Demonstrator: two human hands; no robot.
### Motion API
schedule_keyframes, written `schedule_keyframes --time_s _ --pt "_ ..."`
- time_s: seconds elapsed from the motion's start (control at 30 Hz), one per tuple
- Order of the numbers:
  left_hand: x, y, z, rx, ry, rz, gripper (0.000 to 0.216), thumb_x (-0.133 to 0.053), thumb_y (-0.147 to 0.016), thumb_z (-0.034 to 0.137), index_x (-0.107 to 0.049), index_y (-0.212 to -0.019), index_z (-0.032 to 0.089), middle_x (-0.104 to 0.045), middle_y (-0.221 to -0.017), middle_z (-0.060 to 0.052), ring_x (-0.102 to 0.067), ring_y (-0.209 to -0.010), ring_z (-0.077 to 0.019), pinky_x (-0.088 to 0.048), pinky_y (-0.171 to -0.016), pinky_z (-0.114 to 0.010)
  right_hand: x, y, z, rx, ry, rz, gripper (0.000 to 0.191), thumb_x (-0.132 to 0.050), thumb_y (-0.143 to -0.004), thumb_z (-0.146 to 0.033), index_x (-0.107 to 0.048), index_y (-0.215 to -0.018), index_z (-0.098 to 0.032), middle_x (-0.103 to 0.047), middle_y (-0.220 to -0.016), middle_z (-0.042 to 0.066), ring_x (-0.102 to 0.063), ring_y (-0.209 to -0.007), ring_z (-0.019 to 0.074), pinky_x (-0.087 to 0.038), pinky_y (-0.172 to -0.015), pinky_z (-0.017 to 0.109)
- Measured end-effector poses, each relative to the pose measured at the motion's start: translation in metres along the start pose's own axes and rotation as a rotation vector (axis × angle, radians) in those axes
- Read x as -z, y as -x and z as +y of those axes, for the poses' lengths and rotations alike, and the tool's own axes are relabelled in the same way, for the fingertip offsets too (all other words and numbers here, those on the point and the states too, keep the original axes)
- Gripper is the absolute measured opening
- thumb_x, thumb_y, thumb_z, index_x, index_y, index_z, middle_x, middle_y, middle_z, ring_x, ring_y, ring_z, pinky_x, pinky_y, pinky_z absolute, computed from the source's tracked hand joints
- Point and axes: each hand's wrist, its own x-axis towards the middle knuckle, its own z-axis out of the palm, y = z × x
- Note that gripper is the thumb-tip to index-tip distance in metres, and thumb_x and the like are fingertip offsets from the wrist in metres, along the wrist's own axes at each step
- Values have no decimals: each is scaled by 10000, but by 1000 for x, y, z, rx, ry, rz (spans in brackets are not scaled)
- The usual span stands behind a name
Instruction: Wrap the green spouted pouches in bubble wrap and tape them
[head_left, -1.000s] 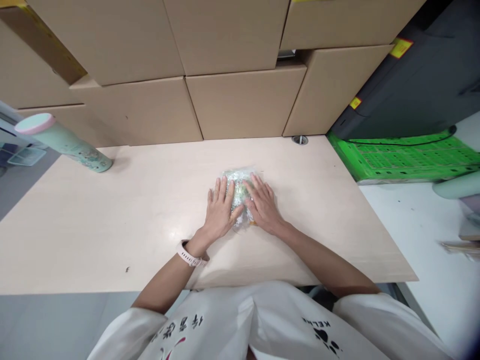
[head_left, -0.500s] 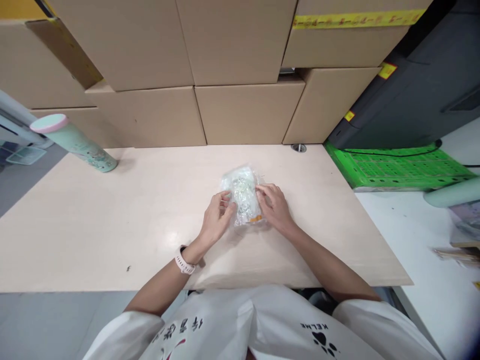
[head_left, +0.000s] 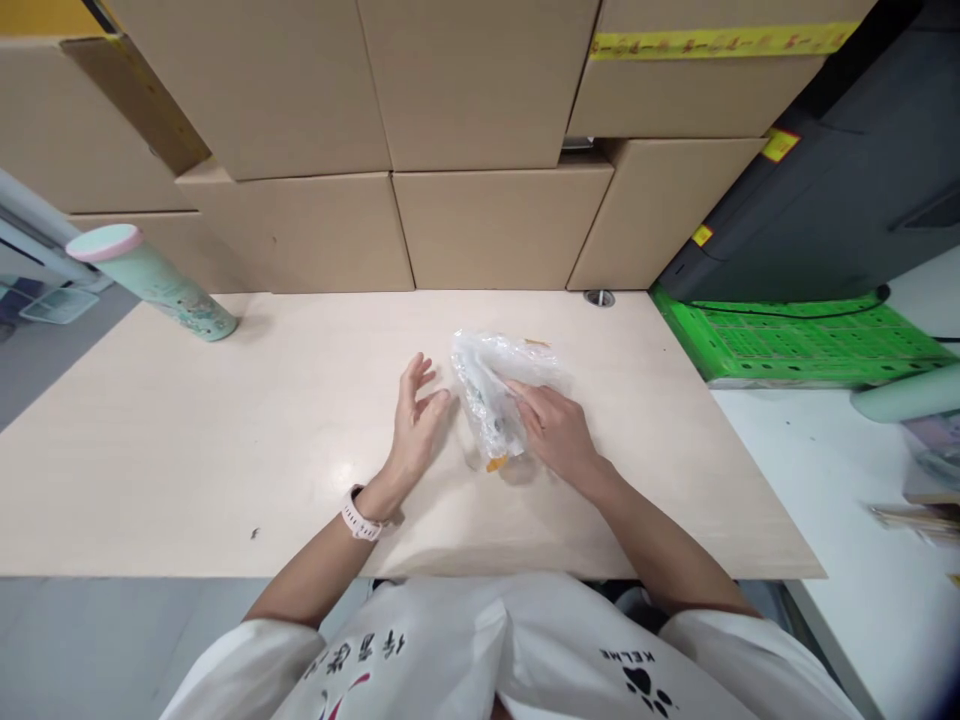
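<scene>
A crumpled clear plastic bag with small greenish contents and an orange bit at its near end is on the pale wooden desk. My right hand grips the bag's right side and tilts it up on edge. My left hand, with a pink watch on its wrist, hovers just left of the bag with fingers spread and touches nothing.
Stacked cardboard boxes wall off the back of the desk. A mint bottle with a pink lid lies at the back left. A green crate under a dark case stands at the right, beside a white table.
Both hands pressed flat on the bag, then pinched its sides. Now the left hand has let go and drawn left, and the right hand has turned the bag up on edge.
</scene>
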Motion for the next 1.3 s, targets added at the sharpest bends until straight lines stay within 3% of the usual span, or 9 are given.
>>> schedule_keyframes --time_s 0.17,0.23,0.4,0.57,0.77,0.9,1.0,1.17,1.3 --pt "0 10 16 -655 -581 -136 625 -612 -893 387 -405 -1470 266 -378 -1568 -137 -280 -1482 -343 -244 -1191 -581 2 2 -6 35 -61 89 389 -411 -930 -146 -744 -1100 -253 -777 -1008 53 -714 -923 224 -519 -873 365" --pt "-1 8 11 -642 -679 -134 655 -589 -907 347 -349 -1507 242 -338 -1592 -151 -233 -1503 -347 -224 -1199 -588 5 1 -4 -91 -185 146 332 -447 -938 -208 -743 -1078 -259 -778 -995 41 -727 -861 211 -540 -827 351" --pt "10 -11 -12 -314 -770 89 746 -538 -914 283 -202 -1563 135 -245 -1619 -211 -160 -1523 -362 -218 -1204 -596 25 -13 15 -490 -732 472 306 -647 -847 -355 -685 -1113 -209 -754 -842 13 -665 -581 140 -554 -599 283" --pt "8 -1 9 -584 -665 229 607 -561 -906 236 -363 -1478 192 -476 -1467 -170 -405 -1395 -302 -349 -1137 -524 36 -22 20 -664 -1017 630 423 -724 -738 -310 -629 -1138 -209 -733 -812 -2 -620 -516 105 -497 -463 213" --pt "-28 26 27 -914 -567 -453 512 -477 -963 452 -452 -1398 184 -619 -1354 -130 -429 -1404 -293 -196 -1203 -531 30 -12 -6 -533 -1073 410 364 -739 -782 -384 -654 -1090 -210 -739 -814 -2 -643 -550 111 -531 -484 223" --pt "-35 27 29 -874 -486 -490 545 -345 -997 537 -456 -1373 158 -669 -1257 -128 -532 -1310 -269 -112 -1220 -542 41 -7 -12 -402 -1104 386 328 -734 -810 -356 -649 -1095 -218 -749 -814 -4 -649 -529 110 -506 -447 206" --pt "-27 25 36 -843 -501 -412 485 -396 -972 541 -539 -1253 173 -725 -1018 -77 -648 -1029 -240 -216 -1181 -531 52 -10 -10 -370 -1085 492 359 -751 -780 -331 -634 -1100 -217 -747 -782 -11 -633 -485 111 -476 -408 201" --pt "-7 15 31 -586 -691 -325 226 -514 -943 384 -629 -889 196 -616 -620 19 -569 -632 -162 -400 -979 -451 68 -19 15 -385 -917 893 344 -735 -744 -233 -633 -1072 -212 -709 -746 -31 -562 -441 90 -436 -402 204" --pt "-2 7 18 -377 -822 -334 149 -541 -948 299 -640 -927 189 -657 -688 4 -578 -665 -170 -417 -895 -424 83 -18 59 -303 -645 1190 260 -631 -805 -180 -627 -1057 -241 -637 -751 -24 -490 -454 103 -397 -432 241"
